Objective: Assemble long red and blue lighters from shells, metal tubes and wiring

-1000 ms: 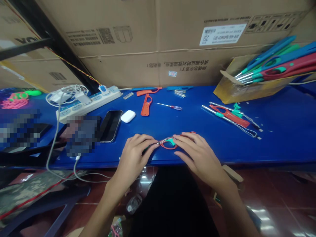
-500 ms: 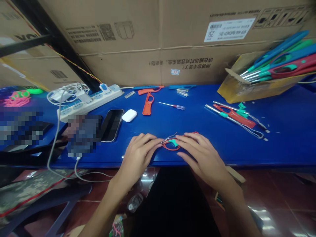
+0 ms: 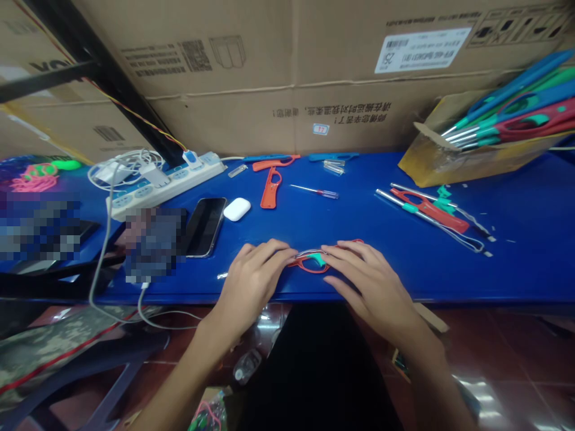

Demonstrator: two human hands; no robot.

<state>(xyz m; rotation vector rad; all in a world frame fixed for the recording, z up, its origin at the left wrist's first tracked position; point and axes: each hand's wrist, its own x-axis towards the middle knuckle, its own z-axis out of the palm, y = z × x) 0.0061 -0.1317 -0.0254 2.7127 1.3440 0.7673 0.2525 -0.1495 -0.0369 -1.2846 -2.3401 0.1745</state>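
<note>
Near the table's front edge lies a red long-nosed lighter handle (image 3: 309,267) with a green trigger and silver wires along its top. My left hand (image 3: 254,278) pinches its left end between thumb and fingers; a bit of metal tube (image 3: 222,276) shows just left of that hand. My right hand (image 3: 366,272) rests its fingers over the right part of the handle, the thumb standing apart below. Its palm hides most of the handle's right end. Behind the hands lie a red handle shell (image 3: 269,190) and a screwdriver (image 3: 326,193).
Metal tubes (image 3: 404,206) with green parts and a red shell lie at right. A box of lighters (image 3: 431,164) stands at back right. To the left are a white case (image 3: 237,209), a phone (image 3: 206,227) and a power strip (image 3: 168,185). Cardboard (image 3: 251,126) closes off the back.
My left fingers have shifted slightly at the lighter's left end, and the loose wire there now lies lower, along the handle. More metal tube shows left of that hand. My right hand stays nearly still.
</note>
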